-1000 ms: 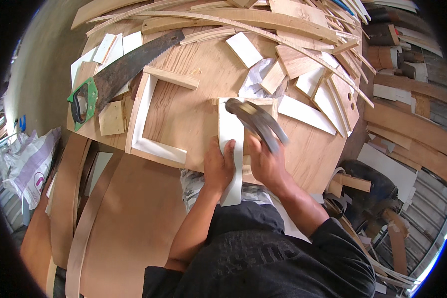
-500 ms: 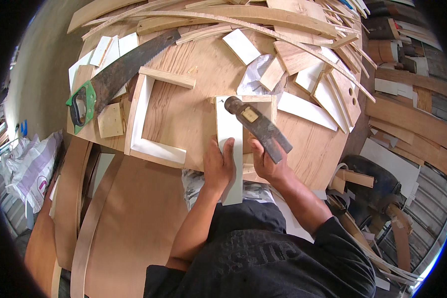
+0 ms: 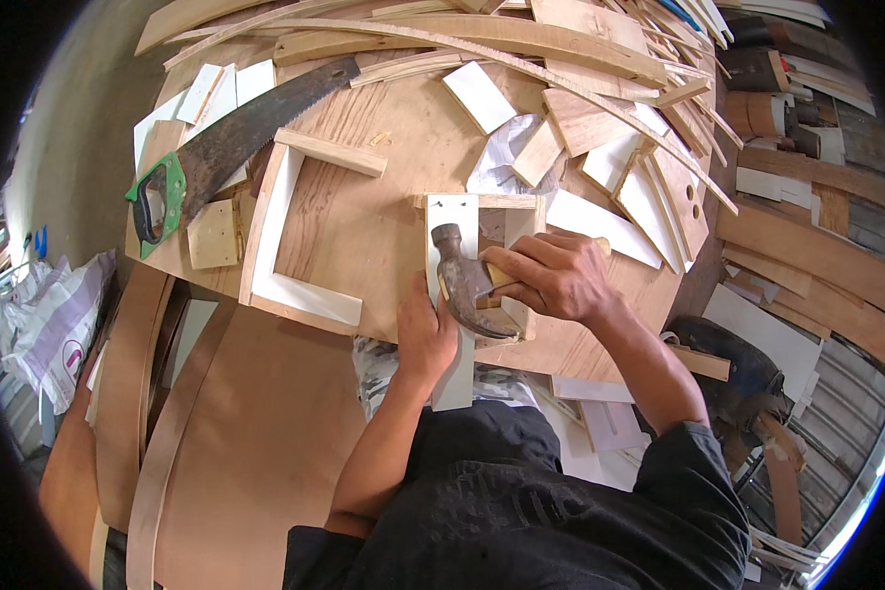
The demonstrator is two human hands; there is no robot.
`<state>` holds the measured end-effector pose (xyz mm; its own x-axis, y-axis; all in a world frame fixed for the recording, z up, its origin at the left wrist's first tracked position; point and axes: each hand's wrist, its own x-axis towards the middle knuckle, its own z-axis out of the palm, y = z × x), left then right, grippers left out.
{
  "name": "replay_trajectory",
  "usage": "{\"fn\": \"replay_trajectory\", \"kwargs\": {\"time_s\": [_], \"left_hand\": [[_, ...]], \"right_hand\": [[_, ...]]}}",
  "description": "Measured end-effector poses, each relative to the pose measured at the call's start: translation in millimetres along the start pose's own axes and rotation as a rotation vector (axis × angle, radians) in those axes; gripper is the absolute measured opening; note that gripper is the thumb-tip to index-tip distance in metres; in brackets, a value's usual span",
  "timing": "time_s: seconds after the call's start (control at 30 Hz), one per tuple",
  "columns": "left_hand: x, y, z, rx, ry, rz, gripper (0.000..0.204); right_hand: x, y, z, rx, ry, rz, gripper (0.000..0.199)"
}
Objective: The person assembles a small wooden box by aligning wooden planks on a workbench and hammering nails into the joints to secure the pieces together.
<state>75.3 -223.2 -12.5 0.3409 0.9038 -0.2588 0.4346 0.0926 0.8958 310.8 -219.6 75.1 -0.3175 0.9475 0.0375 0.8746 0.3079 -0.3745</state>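
My right hand (image 3: 556,277) is closed round the wooden handle of a claw hammer (image 3: 462,283). The hammer's head hangs over a white board (image 3: 453,379), with its striking face toward the far end and its claw toward me. Two nails (image 3: 451,205) show at the board's far end, where it lies over a wooden crosspiece (image 3: 509,202). My left hand (image 3: 426,339) grips the board's left edge, the thumb partly hidden behind the hammer. Under the board and to its right is a small box-like wooden frame, partly covered by my right hand.
To the left lie a three-sided wooden frame (image 3: 256,236) and a hand saw (image 3: 265,113) with a green handle (image 3: 172,192). Wood strips (image 3: 462,34) and white offcuts (image 3: 605,228) cover the table's far and right sides. A plastic sack (image 3: 54,324) stands far left.
My right hand has moved up and to the right. The hammer has swung from pointing away to lying across the board, its head lower down; a second nail now shows.
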Motion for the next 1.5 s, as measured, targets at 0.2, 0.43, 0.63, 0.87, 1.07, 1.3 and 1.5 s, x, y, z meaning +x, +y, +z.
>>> {"fn": "replay_trajectory", "kwargs": {"time_s": [0.2, 0.43, 0.63, 0.87, 1.07, 1.3, 1.5], "left_hand": [[0.8, 4.3, -3.4, -0.108, -0.036, -0.027, 0.031], [5.5, -5.3, 5.0, -0.042, 0.066, 0.132, 0.029], [9.1, 20.3, -9.8, -0.110, -0.051, -0.079, 0.031], [7.6, 7.4, -3.1, -0.060, 0.006, -0.013, 0.031], [9.4, 22.5, -3.3, -0.118, 0.012, -0.062, 0.035], [8.6, 30.4, -6.1, -0.107, 0.035, -0.054, 0.034], [-1.3, 28.5, -3.3, -0.065, 0.017, -0.061, 0.034]], "right_hand": [[10.5, 2.0, 1.7, 0.002, 0.030, -0.020, 0.048], [18.5, 17.2, 11.0, -0.035, 0.034, -0.004, 0.043], [12.9, 16.3, -2.3, 0.030, -0.080, -0.034, 0.049], [10.9, 3.9, -9.0, 0.157, -0.045, 0.136, 0.044], [-16.6, -36.5, 24.5, 0.806, 0.183, 0.622, 0.041], [-6.4, -53.8, 42.7, 0.760, 0.178, 0.767, 0.044], [0.9, -65.5, 28.3, 0.832, 0.171, 0.817, 0.046]]}}
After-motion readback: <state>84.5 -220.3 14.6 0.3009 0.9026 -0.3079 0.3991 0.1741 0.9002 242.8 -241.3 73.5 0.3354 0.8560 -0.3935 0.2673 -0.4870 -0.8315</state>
